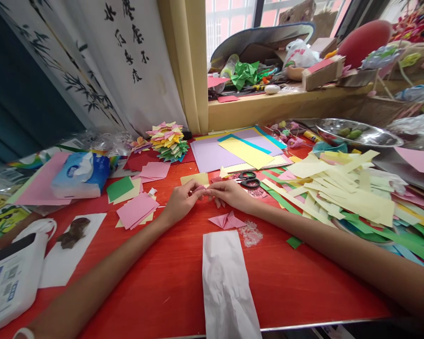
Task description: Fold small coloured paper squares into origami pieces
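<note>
Above the red table (176, 268), my left hand (182, 200) and my right hand (231, 195) meet at their fingertips. Both pinch a small piece of pink paper (200, 188), mostly hidden by the fingers. Just below my right hand lies a folded pink paper piece (226, 220), beside a small clear lacy item (250, 233). Black-handled scissors (249, 180) rest behind my right wrist. Pink paper squares (137, 210) are stacked left of my left hand.
A crumpled white paper strip (228, 287) lies at the front middle. Cut paper strips (353, 188) pile up at right, near a metal bowl (360, 132). A blue tissue pack (81, 175) and layered folded-paper model (167, 142) stand at left and back.
</note>
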The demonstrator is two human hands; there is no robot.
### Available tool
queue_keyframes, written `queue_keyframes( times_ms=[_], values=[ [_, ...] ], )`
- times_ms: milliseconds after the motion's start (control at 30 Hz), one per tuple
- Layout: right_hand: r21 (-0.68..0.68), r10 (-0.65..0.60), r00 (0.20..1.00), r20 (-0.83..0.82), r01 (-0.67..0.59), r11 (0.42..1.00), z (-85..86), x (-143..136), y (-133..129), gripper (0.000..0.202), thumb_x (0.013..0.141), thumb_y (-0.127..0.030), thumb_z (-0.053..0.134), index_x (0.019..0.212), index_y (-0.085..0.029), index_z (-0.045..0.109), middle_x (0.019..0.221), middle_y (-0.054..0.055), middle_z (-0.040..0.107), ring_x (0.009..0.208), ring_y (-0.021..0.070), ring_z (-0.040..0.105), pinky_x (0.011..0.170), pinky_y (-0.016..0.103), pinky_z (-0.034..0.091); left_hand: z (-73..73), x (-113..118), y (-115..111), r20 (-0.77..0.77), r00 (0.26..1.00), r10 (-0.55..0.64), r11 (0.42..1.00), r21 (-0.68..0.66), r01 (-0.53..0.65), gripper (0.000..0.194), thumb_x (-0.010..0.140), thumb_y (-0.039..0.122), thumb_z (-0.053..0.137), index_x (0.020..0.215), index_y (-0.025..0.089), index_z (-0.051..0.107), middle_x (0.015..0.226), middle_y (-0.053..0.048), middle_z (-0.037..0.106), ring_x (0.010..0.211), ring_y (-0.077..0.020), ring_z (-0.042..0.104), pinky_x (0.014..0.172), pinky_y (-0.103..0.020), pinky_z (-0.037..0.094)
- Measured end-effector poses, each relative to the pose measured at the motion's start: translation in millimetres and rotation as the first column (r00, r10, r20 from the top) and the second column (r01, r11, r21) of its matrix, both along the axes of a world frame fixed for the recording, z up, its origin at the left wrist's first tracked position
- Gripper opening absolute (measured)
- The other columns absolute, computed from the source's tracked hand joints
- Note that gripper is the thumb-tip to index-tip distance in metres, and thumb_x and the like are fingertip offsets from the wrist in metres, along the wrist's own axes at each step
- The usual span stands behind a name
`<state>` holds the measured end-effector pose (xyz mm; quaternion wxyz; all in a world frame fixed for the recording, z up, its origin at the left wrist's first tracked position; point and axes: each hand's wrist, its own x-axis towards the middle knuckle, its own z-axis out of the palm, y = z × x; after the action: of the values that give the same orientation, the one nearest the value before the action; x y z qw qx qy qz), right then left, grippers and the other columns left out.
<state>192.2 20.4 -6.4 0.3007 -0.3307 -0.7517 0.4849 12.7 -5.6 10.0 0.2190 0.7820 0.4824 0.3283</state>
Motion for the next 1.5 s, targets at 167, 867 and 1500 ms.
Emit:
queue_keyframes(
  times_ms=[167,867,1500],
  values=[
    [0.089,0.02,0.997,0.068,-0.026,0.996,4.5,1.1,-4.4,0.035,0.085,-0.042,0.041,0.068,-0.014,0.055,0.048,-0.001,0.052,0.041,0.0066,0.045,0.045,0.02,0.034,-3.2,-2.5,4.9,0.069,0.996,-0.049,0.995,-0.084,0.054,0.027,0.082,0.038,0.043,0.074,0.016,0.056,0.069,0.001,0.059,0.063,-0.0105,0.052,0.061,-0.021,0.039],
    [0.024,0.03,0.999,0.036,-0.031,0.999,5.5,0.2,-2.7,0.033,0.081,-0.044,0.046,0.068,-0.014,0.054,0.047,-0.003,0.05,0.04,0.0058,0.045,0.043,0.019,0.034,-3.7,-3.5,4.7,0.015,1.0,0.02,0.997,-0.08,-0.019,0.029,0.084,0.036,0.04,0.069,0.016,0.056,0.052,0.004,0.05,0.05,-0.008,0.044,0.053,-0.02,0.034],
    [0.175,0.075,0.976,0.206,-0.113,0.978,7.3,0.8,-5.0,0.029,0.079,-0.039,0.049,0.063,-0.015,0.05,0.054,-0.003,0.046,0.049,0.0067,0.041,0.046,0.02,0.029,-4.6,-3.6,5.6,0.088,0.993,-0.073,0.997,-0.015,0.075,0.018,0.082,0.029,0.044,0.079,0.018,0.058,0.065,0.002,0.055,0.061,-0.009,0.05,0.06,-0.02,0.04]
  ],
)
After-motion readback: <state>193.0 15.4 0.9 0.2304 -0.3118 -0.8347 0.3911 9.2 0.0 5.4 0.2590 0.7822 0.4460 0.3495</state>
